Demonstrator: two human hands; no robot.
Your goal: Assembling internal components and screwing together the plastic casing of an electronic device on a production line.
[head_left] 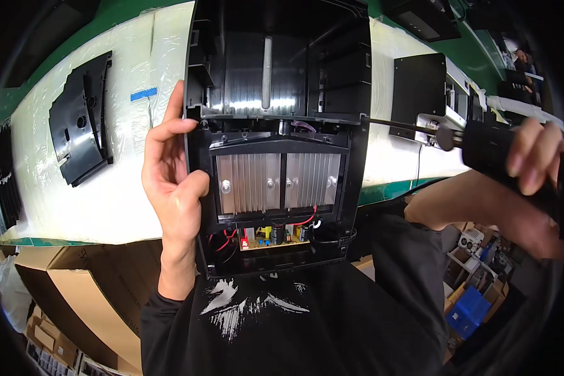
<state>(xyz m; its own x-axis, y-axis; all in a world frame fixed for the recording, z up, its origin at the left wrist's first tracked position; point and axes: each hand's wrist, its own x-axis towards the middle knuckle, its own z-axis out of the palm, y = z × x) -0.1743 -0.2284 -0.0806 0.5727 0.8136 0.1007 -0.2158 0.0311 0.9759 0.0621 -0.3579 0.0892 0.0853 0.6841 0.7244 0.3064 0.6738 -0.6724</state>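
A large black plastic housing [341, 59] stands in front of me, its lower end against my dark clothing. My left hand [174, 178] grips its left edge, thumb bent over the near side and the index finger stretched upward. In my right hand [536, 156] is a black electric screwdriver [487, 149], held level. Its long bit points left, and the tip meets the right edge of the housing. Inside the housing sit two silvery finned heat sinks [250, 185]. Below them shows a circuit board [272, 243] with small components and red wires.
Behind the housing lies a table covered in clear film [122, 207]. A black plastic panel [81, 122] rests on it at left, and a black-fronted unit [420, 91] stands at right. An opened cardboard box [88, 307] and a blue bin [470, 310] are lower down.
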